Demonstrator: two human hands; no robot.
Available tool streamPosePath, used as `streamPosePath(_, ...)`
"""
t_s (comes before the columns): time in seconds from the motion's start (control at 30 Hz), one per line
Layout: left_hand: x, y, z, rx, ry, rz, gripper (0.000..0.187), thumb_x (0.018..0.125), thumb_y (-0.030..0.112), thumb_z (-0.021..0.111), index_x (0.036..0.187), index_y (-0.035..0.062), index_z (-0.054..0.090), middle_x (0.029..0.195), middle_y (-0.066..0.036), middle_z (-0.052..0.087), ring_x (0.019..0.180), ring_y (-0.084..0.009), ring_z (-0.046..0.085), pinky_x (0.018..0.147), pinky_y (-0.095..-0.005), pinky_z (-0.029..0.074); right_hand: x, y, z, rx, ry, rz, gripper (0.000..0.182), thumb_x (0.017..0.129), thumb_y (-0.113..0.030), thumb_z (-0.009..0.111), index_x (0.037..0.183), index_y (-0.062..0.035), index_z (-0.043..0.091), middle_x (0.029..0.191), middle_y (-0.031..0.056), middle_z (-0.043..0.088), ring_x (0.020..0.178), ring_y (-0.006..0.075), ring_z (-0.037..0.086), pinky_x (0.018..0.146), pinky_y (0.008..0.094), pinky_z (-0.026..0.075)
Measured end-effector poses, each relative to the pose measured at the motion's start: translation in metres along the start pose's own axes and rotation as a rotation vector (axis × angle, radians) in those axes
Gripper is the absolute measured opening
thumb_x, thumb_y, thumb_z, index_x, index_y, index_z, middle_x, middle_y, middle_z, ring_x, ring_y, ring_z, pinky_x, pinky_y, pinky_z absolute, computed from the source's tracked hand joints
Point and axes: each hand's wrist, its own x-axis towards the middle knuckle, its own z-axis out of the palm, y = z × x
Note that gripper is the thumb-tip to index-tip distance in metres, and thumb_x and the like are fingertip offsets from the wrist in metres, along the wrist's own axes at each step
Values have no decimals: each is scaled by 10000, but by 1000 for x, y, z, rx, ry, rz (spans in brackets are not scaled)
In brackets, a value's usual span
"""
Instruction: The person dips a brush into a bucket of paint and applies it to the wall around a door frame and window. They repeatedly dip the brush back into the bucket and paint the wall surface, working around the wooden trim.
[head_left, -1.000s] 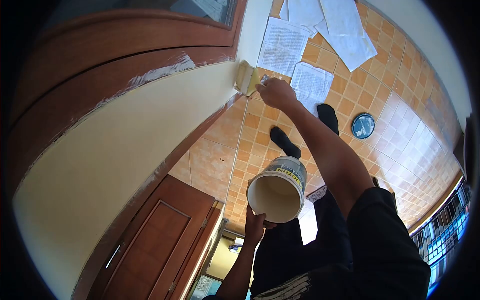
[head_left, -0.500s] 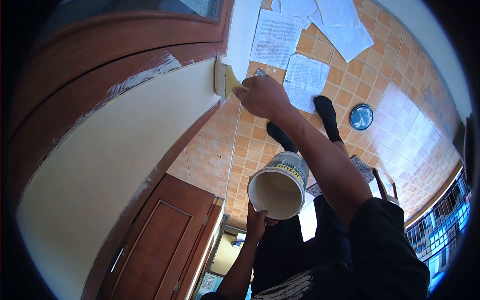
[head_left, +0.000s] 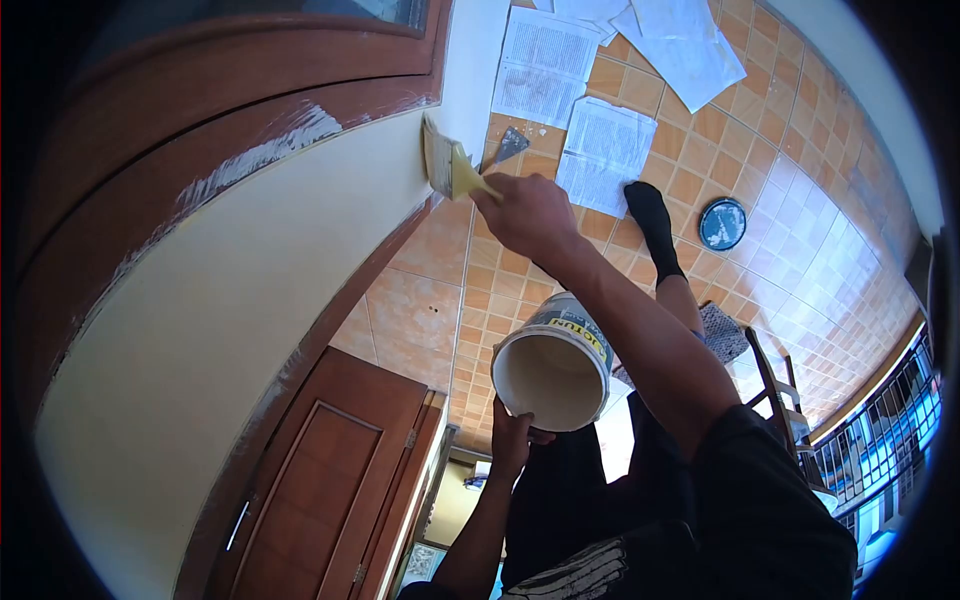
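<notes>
My right hand [head_left: 528, 212] is closed around the yellow handle of a wide paintbrush [head_left: 440, 165]. Its bristles touch the end of a cream wall panel [head_left: 250, 260], close to the corner with a white wall edge. My left hand [head_left: 513, 437] grips the rim of a paint bucket [head_left: 552, 375], thumb inside and fingers beneath. The bucket tilts with its mouth toward me, and its inside is coated pale. White paint smears [head_left: 265, 152] mark the brown wooden frame [head_left: 240, 110] along the panel's edge.
Printed paper sheets [head_left: 608, 155] lie on the tiled floor [head_left: 690, 150], with a scraper [head_left: 511, 143] beside them. A paint-spotted dark lid [head_left: 722, 224] sits right of my foot. A brown door [head_left: 330, 450] is at lower left, a wooden chair [head_left: 780, 390] at right.
The brush has tilted and shifted slightly left against the panel. My right hand no longer covers the scraper, which shows more fully. The left hand still holds the bucket.
</notes>
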Motion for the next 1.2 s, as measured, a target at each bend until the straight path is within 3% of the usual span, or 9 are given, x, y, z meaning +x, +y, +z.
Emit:
streamPosePath(0.13, 0, 4, 4, -44, -24, 44, 645, 915, 45, 453, 1497, 48, 176, 1222, -254, 577, 791, -310, 738, 584, -332, 651, -17, 33, -8, -38, -55, 34, 419, 956, -452, 588, 1164, -120, 735, 1007, 204, 734, 1003, 371, 694, 902, 474, 519)
streamPosePath(0.27, 5, 3, 3, -4, -25, 18, 641, 917, 50, 454, 1495, 49, 179, 1227, -251, 576, 792, -304, 738, 584, -330, 650, 51, 66, 25, 3, 86, 254, 402, 940, -425, 593, 1098, -79, 723, 1014, 177, 726, 1026, 355, 681, 905, 460, 527)
streamPosePath(0.37, 8, 4, 2, 8, -26, 22, 643, 915, 64, 462, 1494, 47, 181, 1223, -252, 579, 782, -300, 738, 579, -325, 644, 86, 60, 28, -1, 76, 234, 422, 933, -429, 598, 1128, -77, 726, 1070, 169, 727, 1066, 355, 674, 939, 453, 516)
streamPosePath(0.57, 7, 1, 5, -47, 0, 78, 622, 916, 87, 471, 1476, 54, 202, 1142, -243, 615, 703, -289, 729, 560, -329, 629, 21, 4, -21, 51, -48, -55, 393, 949, -420, 588, 1063, -78, 745, 959, 208, 720, 962, 362, 695, 851, 462, 541)
streamPosePath(0.67, 1, 9, 8, -46, -28, 28, 611, 881, 94, 488, 1433, 16, 238, 1133, -240, 592, 682, -280, 719, 545, -322, 627, -43, -27, -33, 118, 13, -238, 352, 958, -405, 608, 970, -76, 734, 750, 184, 690, 749, 377, 693, 723, 474, 546)
streamPosePath(0.77, 9, -4, 6, 13, -58, 8, 622, 916, 91, 470, 1476, 56, 199, 1129, -236, 621, 689, -282, 727, 566, -336, 627, -114, -76, -60, 181, 0, -405, 323, 955, -386, 629, 905, -79, 715, 619, 141, 645, 602, 375, 661, 609, 478, 528)
streamPosePath(0.93, 10, -7, 6, 54, -60, 3, 622, 917, 87, 469, 1476, 54, 197, 1125, -237, 623, 689, -281, 727, 565, -333, 627, -161, -102, -95, 204, -190, -501, 294, 964, -374, 619, 931, -102, 726, 616, 141, 637, 610, 365, 661, 602, 469, 523)
streamPosePath(1.1, 22, 3, 18, 44, -53, 17, 620, 918, 81, 466, 1475, 49, 196, 1124, -241, 623, 687, -282, 727, 563, -328, 627, -85, -52, -78, 368, -250, -444, 378, 957, -440, 636, 1079, -101, 751, 715, 169, 674, 725, 352, 689, 723, 457, 531)
streamPosePath(1.2, 33, 6, 18, 27, -21, -9, 617, 915, 69, 463, 1471, 44, 198, 1133, -247, 619, 685, -286, 727, 558, -319, 626, 10, 18, -27, 330, -160, -407, 439, 970, -468, 645, 1106, -65, 756, 802, 155, 706, 740, 224, 677, 717, 380, 513)
